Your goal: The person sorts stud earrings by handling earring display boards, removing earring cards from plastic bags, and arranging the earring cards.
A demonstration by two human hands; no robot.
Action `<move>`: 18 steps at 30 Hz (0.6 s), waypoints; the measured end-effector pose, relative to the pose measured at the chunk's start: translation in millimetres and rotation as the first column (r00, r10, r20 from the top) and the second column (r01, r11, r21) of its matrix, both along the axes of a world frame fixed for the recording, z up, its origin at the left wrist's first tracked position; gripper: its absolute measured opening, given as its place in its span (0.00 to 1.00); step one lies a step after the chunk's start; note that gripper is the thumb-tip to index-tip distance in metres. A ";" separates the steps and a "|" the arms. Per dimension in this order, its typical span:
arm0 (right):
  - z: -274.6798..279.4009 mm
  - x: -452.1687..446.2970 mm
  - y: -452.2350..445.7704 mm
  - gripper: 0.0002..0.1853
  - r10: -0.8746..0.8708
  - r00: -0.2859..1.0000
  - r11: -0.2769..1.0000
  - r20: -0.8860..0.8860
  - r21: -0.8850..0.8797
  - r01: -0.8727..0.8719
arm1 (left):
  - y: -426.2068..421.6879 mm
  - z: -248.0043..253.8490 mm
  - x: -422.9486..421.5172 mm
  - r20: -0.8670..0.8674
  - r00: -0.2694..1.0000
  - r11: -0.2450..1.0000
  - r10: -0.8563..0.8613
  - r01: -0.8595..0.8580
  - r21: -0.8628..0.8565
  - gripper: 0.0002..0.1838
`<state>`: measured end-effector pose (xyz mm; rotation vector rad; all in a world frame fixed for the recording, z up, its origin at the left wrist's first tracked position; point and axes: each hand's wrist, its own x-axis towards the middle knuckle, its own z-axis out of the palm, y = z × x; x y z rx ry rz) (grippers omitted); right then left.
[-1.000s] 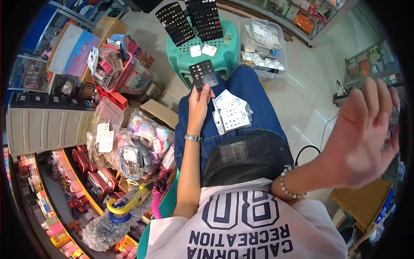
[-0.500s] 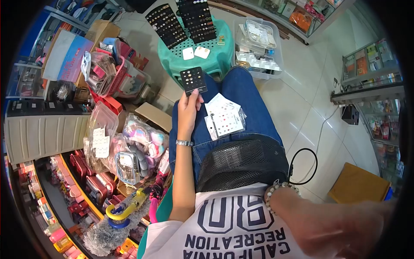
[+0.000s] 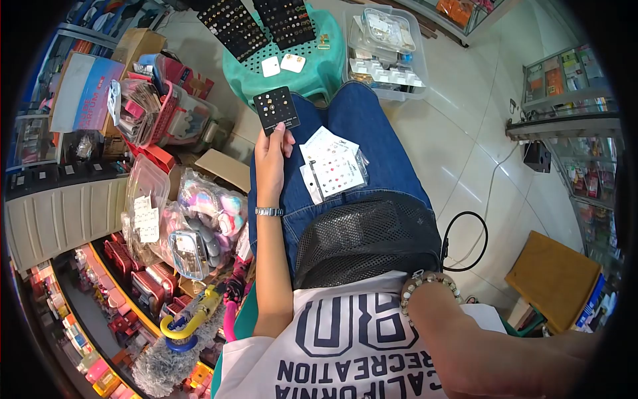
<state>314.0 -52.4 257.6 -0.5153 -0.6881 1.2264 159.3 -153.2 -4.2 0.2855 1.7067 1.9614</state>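
Note:
My left hand pinches the lower edge of a black card of small stud earrings, held above my thigh near the stool. The card faces up, with studs in rows. White earring cards, some in clear plastic sleeves, lie overlapped on my lap to the right of that hand. My right wrist, with a beaded bracelet, is bent close to my shirt at the lower right. The fingers of my right hand cannot be made out, nor whether they hold anything.
A green stool ahead carries black earring display boards and two small white cards. Beside it stands a clear plastic bin. Bagged goods, a pink basket and a feather duster crowd the left; a brown envelope lies right.
The whole view has shifted, so the stool, lap and left hand appear further left and higher. The left hand still holds the black card. The right arm has moved slightly near the camera.

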 end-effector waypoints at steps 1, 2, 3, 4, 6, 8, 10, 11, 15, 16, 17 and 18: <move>0.1 0.7 0.3 0.26 -0.018 1.000 1.000 0.008 -0.005 0.018 | -0.1 -0.2 -0.1 -0.001 1.000 1.000 -0.001 0.001 0.007 0.09; 0.6 -3.0 -1.9 0.27 -0.034 0.999 0.999 0.016 -0.009 0.034 | -0.1 -0.1 -0.5 -0.002 1.000 1.000 -0.001 0.001 0.014 0.09; 1.0 -3.8 -2.5 0.28 -0.050 0.998 0.999 0.023 -0.013 0.050 | -0.2 0.0 -1.0 -0.004 1.000 1.000 0.000 0.001 0.022 0.08; 2.2 -3.3 -1.7 0.28 -0.066 0.997 0.998 0.031 -0.018 0.066 | -0.6 -0.9 -1.2 -0.004 1.000 1.000 0.002 -0.002 0.020 0.08; 4.0 -7.6 -4.2 0.30 -0.094 0.995 0.995 0.043 -0.024 0.095 | -0.2 -2.5 -1.3 0.004 1.000 1.000 0.002 -0.002 0.000 0.09; 4.9 -17.2 -6.6 0.31 -0.099 0.994 0.994 0.052 -0.034 0.101 | -3.1 -3.5 -1.6 0.008 1.000 0.999 0.024 -0.024 -0.023 0.09; 6.8 -10.5 -9.6 0.32 -0.026 0.998 0.997 0.049 -0.066 0.030 | -2.7 -5.5 -0.4 0.021 0.996 0.995 0.090 -0.089 -0.045 0.10; 10.3 0.3 -4.7 0.33 0.034 0.999 0.995 0.040 -0.092 -0.030 | -4.4 0.1 3.0 -0.035 0.993 0.991 0.111 -0.113 -0.065 0.10; -4.2 -5.4 4.6 0.36 0.248 0.969 0.949 0.012 -0.204 -0.241 | -7.3 40.8 21.7 -0.154 0.986 0.987 0.070 -0.045 0.157 0.06; -9.1 -11.6 4.1 0.36 0.291 0.957 0.933 0.005 -0.222 -0.282 | -7.6 59.4 27.2 -0.237 0.971 0.972 0.003 0.052 0.227 0.06; -18.2 -17.2 9.0 0.25 0.354 0.722 0.923 0.594 -0.097 -0.373 | -8.1 78.1 29.9 -0.320 0.945 0.943 -0.065 0.163 0.290 0.06; -26.1 -20.0 12.9 0.17 0.169 0.235 0.857 0.957 -0.026 -0.515 | -11.7 95.6 28.3 -0.489 0.856 0.915 -0.170 0.321 0.244 0.05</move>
